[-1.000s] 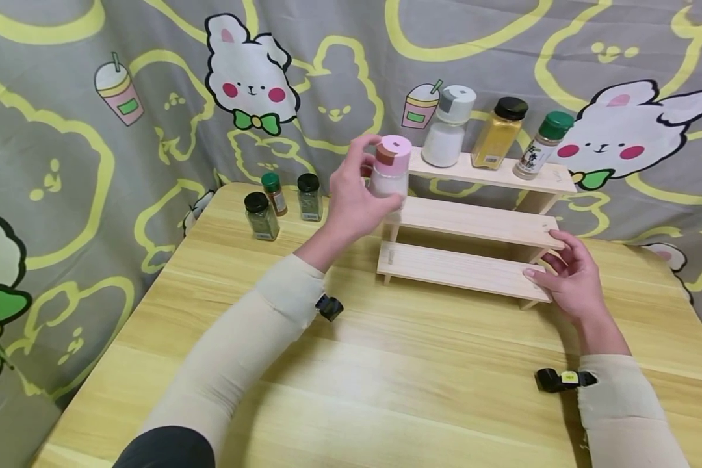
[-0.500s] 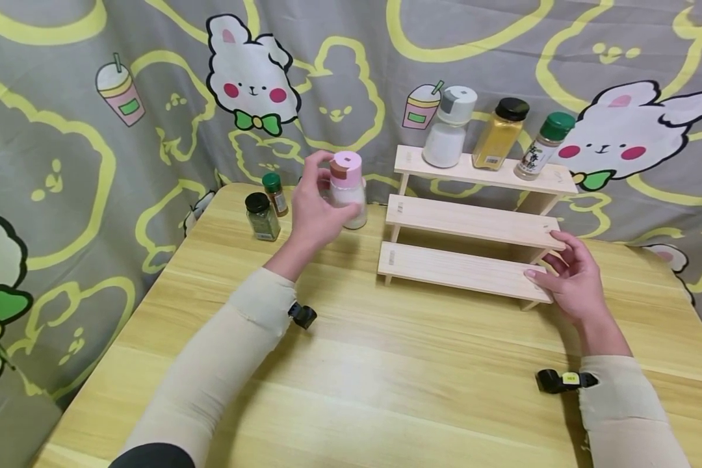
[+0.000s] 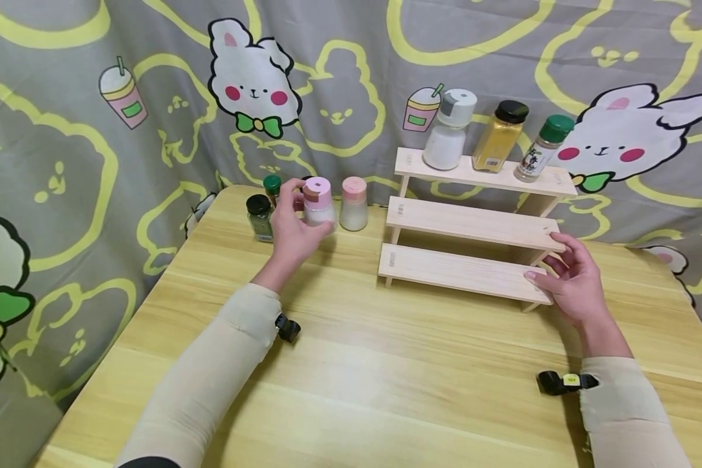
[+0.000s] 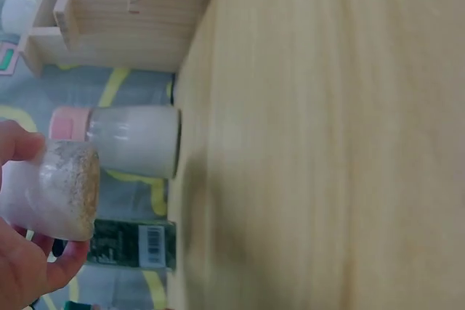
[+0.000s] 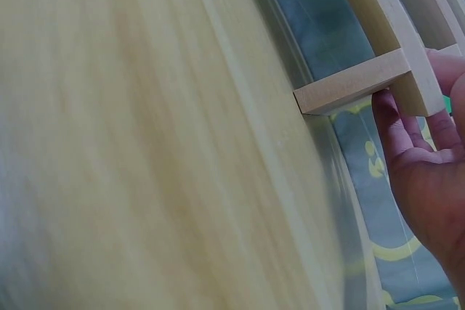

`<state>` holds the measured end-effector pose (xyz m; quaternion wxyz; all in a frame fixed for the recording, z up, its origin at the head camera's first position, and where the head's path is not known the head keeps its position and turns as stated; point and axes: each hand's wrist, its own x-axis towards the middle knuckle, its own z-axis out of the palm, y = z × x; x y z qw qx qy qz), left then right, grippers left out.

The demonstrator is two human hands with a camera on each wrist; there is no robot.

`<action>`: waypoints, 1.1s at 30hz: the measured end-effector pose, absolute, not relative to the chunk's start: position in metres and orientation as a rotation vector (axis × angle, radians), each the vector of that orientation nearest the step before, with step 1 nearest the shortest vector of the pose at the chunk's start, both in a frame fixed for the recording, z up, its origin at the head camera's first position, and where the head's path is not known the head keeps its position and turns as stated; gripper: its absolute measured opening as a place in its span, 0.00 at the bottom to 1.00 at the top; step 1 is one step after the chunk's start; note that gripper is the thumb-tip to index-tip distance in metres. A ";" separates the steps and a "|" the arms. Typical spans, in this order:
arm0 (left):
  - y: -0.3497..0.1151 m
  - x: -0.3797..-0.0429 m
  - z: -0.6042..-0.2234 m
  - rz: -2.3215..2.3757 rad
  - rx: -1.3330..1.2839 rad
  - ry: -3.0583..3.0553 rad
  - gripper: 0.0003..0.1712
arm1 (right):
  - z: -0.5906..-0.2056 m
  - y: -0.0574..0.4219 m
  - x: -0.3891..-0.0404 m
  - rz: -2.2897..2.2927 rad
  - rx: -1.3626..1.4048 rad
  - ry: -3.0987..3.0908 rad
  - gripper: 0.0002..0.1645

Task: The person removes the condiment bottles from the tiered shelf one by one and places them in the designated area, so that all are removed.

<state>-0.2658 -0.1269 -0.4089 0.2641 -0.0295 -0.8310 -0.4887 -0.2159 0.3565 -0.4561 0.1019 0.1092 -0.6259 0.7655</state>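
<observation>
From where I stand, the left hand [image 3: 295,231] is partly closed, thumb on one side and fingers on the other, gripping a pink-capped jar [image 3: 318,203] of white contents. Seen from the left wrist, the jar's speckled base is clear of the table [image 3: 351,390], so the jar is held up in the air, towards the left part of the back edge. The right hand [image 3: 576,279] is half curled around the right end of a wooden rack [image 3: 470,218]; the thumb rests on the lowest step, one finger touches the end of the middle step, and others tuck in beneath.

Just to the right of the held jar, a peach-capped jar [image 3: 353,207] stands upright near the back edge. Behind the held jar and mostly hidden by it is a dark green jar [image 4: 123,243], its label with a barcode showing. Nearer the back left corner stand a black-capped jar [image 3: 260,218] and, partly covered by the hand, a small green-topped bottle [image 3: 272,185].

The three-stepped rack sits by the back edge, right of the middle. On its top step, left to right, are a white-capped jar [image 3: 447,136], a black-topped bottle [image 3: 499,140] of yellow contents and a labelled bottle [image 3: 541,153] with a green cap. A grey curtain [image 3: 339,84] printed with white rabbits and yellow outlines hangs behind the table. Cream sleeves [image 3: 199,370] cover both forearms, with a small black device [image 3: 288,328] at each wrist.
</observation>
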 end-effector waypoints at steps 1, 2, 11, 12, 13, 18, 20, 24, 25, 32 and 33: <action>-0.129 -0.266 -0.412 -1.325 -0.085 -2.238 0.48 | -0.456 0.356 -0.216 2.263 0.323 -1.850 0.52; -0.131 -0.266 -0.414 -1.326 -0.087 -2.234 0.48 | -0.456 0.356 -0.216 2.260 0.325 -1.851 0.52; -0.137 -0.267 -0.428 -1.309 -0.069 -2.269 0.48 | -0.458 0.355 -0.216 2.269 0.362 -1.828 0.51; -0.138 -0.266 -0.429 -1.313 -0.064 -2.273 0.48 | -0.458 0.355 -0.216 2.271 0.366 -1.827 0.51; -0.139 -0.266 -0.430 -1.315 -0.060 -2.276 0.48 | -0.458 0.355 -0.216 2.269 0.368 -1.830 0.51; -0.141 -0.266 -0.434 -1.349 -0.050 -2.274 0.49 | -0.458 0.356 -0.217 2.270 0.361 -1.828 0.52; -0.142 -0.267 -0.436 -1.364 -0.048 -2.264 0.50 | -0.458 0.356 -0.217 2.269 0.354 -1.831 0.52; -0.144 -0.267 -0.438 -1.376 -0.041 -2.255 0.50 | -0.458 0.357 -0.217 2.267 0.342 -1.843 0.52; -0.145 -0.268 -0.439 -1.376 -0.038 -2.258 0.50 | -0.458 0.357 -0.216 2.266 0.339 -1.846 0.52; -0.147 -0.270 -0.442 -1.379 -0.016 -2.297 0.50 | -0.458 0.358 -0.216 2.260 0.321 -1.858 0.52; -0.148 -0.269 -0.442 -1.375 -0.014 -2.303 0.51 | -0.458 0.358 -0.216 2.260 0.323 -1.858 0.52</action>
